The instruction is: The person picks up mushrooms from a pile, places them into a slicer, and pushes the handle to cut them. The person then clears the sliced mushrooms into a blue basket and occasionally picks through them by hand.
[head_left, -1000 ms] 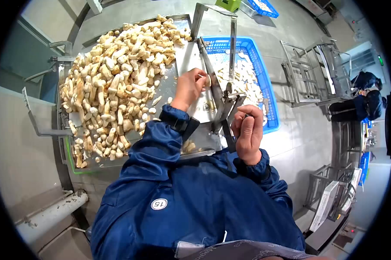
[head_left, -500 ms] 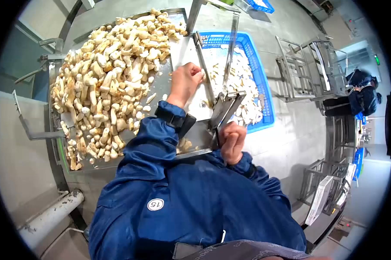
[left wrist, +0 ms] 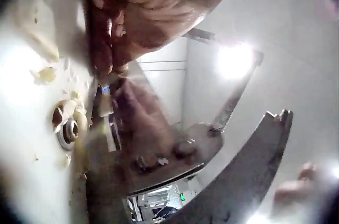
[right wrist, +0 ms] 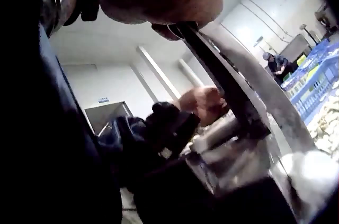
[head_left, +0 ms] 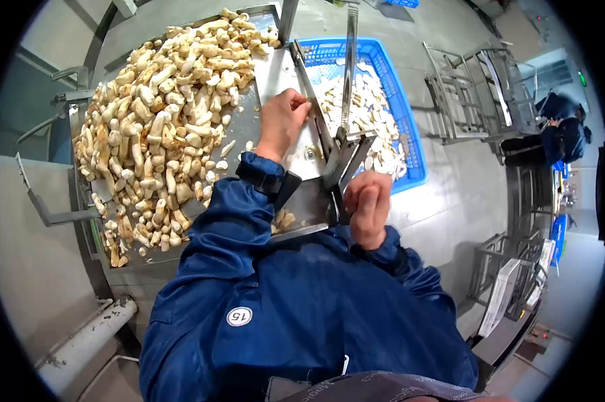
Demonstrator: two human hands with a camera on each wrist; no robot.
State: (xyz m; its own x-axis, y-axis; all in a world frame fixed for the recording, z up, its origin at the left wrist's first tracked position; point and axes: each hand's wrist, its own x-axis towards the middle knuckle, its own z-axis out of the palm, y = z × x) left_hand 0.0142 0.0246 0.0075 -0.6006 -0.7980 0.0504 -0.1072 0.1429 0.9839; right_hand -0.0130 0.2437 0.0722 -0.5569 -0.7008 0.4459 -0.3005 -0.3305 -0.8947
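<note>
My left hand (head_left: 282, 120) is over the white cutting board (head_left: 271, 77), its curled fingertips right at the blade of a hinged metal slicer (head_left: 339, 157). In the left wrist view a small pale mushroom piece (left wrist: 121, 69) shows at the pinched fingertips, mostly hidden by them. My right hand (head_left: 369, 204) grips the slicer's lever handle; in the right wrist view its fingers wrap the end of the dark lever (right wrist: 222, 70). A tall spring (head_left: 350, 67) stands above the slicer. Mushroom scraps (left wrist: 45, 74) lie on the board near a bolt (left wrist: 68, 131).
A large heap of whole mushrooms (head_left: 155, 127) covers the steel tray table on the left. Beyond the blade, a blue crate (head_left: 409, 134) holds sliced mushrooms. Metal racks (head_left: 460, 94) and another person (head_left: 557, 130) are farther right.
My right hand swung the lever down toward my body, then rose slightly with it. My left hand stayed beside the blade, its fingers shifting a little. The head view moved slightly.
</note>
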